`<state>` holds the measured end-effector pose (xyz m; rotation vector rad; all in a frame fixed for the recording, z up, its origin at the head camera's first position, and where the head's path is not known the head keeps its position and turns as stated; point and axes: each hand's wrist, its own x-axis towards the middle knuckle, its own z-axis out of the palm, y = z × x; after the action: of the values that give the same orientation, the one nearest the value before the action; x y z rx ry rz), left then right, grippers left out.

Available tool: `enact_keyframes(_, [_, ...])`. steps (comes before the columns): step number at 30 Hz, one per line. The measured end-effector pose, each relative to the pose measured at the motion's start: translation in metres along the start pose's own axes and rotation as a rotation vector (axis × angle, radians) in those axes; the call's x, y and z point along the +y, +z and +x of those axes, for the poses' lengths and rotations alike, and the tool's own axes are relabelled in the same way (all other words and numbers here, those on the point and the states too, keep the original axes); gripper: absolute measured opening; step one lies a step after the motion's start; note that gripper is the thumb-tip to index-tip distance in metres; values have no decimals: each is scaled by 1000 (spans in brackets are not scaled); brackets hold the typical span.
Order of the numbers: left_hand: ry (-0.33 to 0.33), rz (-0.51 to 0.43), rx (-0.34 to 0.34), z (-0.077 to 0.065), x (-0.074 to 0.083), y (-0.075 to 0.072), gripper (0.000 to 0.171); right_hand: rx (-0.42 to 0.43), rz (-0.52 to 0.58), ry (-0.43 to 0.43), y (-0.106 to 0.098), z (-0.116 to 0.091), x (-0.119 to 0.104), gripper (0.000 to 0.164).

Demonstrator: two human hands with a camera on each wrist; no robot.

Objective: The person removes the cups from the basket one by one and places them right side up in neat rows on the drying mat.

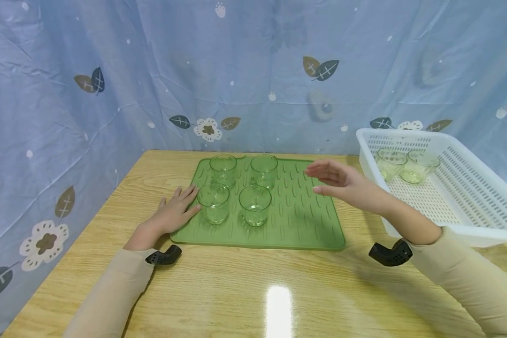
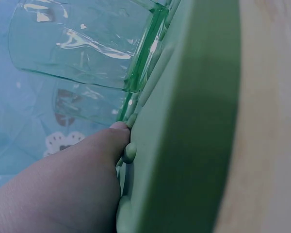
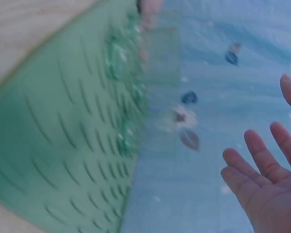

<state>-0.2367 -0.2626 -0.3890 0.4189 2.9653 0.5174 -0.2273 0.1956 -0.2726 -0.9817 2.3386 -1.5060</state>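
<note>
Several clear glass cups stand upright on a green ribbed mat. They are a front left cup (image 1: 214, 206), a front right cup (image 1: 255, 206), a back left cup (image 1: 223, 170) and a back right cup (image 1: 264, 170). My left hand (image 1: 175, 211) rests flat with spread fingers on the left edge of the mat (image 1: 295, 234), its thumb close beside the front left cup. In the left wrist view that thumb lies along the mat's raised ribs. Above the mat's right side, my right hand (image 1: 346, 185) is raised with fingers extended and nothing in it.
A white perforated plastic basket (image 1: 490, 230) stands at the right of the wooden table (image 1: 219, 291). Inside it are two more glass cups, a left one (image 1: 390, 164) and a right one (image 1: 418, 166). Behind the table hangs a blue patterned curtain (image 1: 257, 56).
</note>
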Motion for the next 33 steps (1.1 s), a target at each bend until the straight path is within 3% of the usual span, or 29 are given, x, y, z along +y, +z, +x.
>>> enact_keyframes(12, [4, -8, -1, -1, 0, 2, 72, 59, -130, -75, -53, -20, -15, 35])
enact_keyframes(19, [0, -9, 1, -1, 0, 0, 72, 231, -171, -58, -95, -31, -20, 34])
enact_keyframes(22, [-2, -13, 6, -1, 0, -1, 72, 277, -113, -46, -114, -32, -15, 35])
enact_keyframes(28, [-1, -15, 3, -3, 1, -2, 72, 354, 216, -65, -146, -32, 13, 31])
enact_keyframes(33, [-2, -19, 6, -3, 1, -2, 73, 448, 324, 31, -163, -32, 37, 24])
